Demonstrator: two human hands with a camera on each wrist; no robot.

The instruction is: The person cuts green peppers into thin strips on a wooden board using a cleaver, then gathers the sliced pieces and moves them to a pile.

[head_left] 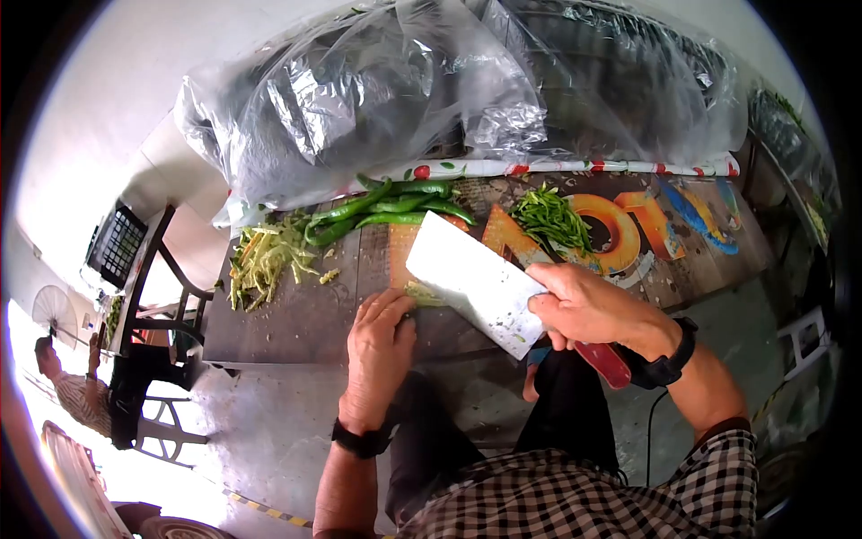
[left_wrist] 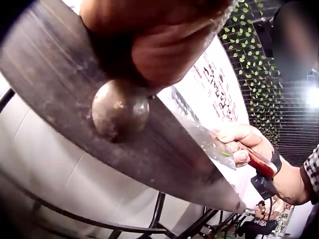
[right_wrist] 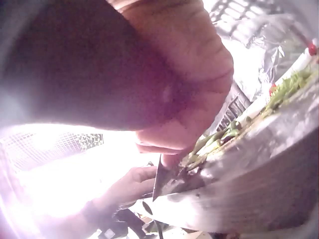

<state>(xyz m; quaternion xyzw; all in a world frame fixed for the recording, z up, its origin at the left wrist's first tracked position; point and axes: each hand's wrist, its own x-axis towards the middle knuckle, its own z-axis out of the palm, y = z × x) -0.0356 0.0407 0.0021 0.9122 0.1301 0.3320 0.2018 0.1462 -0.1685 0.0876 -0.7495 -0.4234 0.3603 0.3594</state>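
The right hand (head_left: 597,310) grips a broad cleaver (head_left: 476,283) by its red handle (head_left: 603,364); the wide blade lies tilted over the table, with small green bits on it. Beside the blade's left edge, the left hand (head_left: 382,346) rests at the near side of the table, its bent fingers holding a pale green vegetable piece (head_left: 424,294) whose end sticks out toward the blade. In the left wrist view a round shiny thing (left_wrist: 119,110) shows below the left hand (left_wrist: 164,45); what it is, I cannot tell. The right hand (right_wrist: 184,99) hides most of the cleaver in the right wrist view.
Pale shredded vegetable (head_left: 265,260) lies on the table (head_left: 296,337) at left, long green peppers (head_left: 359,211) behind, and cut green strips (head_left: 552,218) beyond the blade. Clear plastic sheeting (head_left: 359,99) covers things at the back. Another person (head_left: 85,395) sits far left.
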